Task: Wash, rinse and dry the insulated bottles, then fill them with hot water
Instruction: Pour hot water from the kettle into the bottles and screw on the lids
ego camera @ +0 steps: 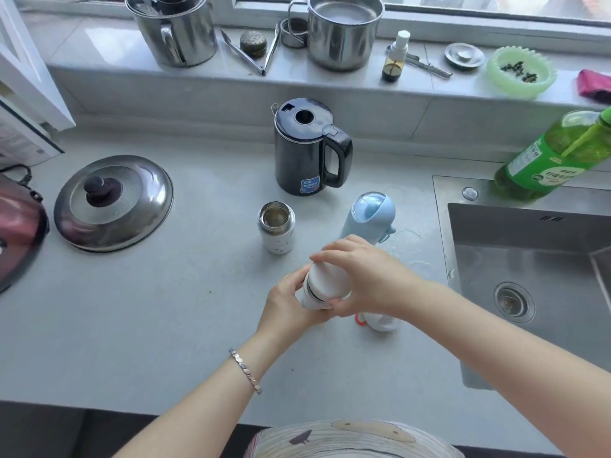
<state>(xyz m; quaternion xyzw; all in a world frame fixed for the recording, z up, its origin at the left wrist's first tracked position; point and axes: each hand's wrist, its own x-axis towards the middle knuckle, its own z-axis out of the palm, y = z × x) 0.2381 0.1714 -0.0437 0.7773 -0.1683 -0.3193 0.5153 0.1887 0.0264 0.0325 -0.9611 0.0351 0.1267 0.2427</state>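
Observation:
A white insulated bottle (322, 285) is held above the grey counter (148, 309) in both hands. My left hand (287, 307) grips its lower body. My right hand (360, 276) curls over its white cap. Behind it stands a light blue bottle (372, 214) with its lid on. A small white bottle (277, 227) stands open to the left, its steel mouth showing. A dark electric kettle (307, 147) stands behind them, lid shut. A white object with a red loop (380, 322) lies under my right wrist, mostly hidden.
A steel sink (529, 259) lies to the right, with a green bottle (555, 157) at its back corner. A steel pot lid (114, 203) rests on the left. Steel pots (344, 31), tongs and a green bowl (520, 72) line the windowsill.

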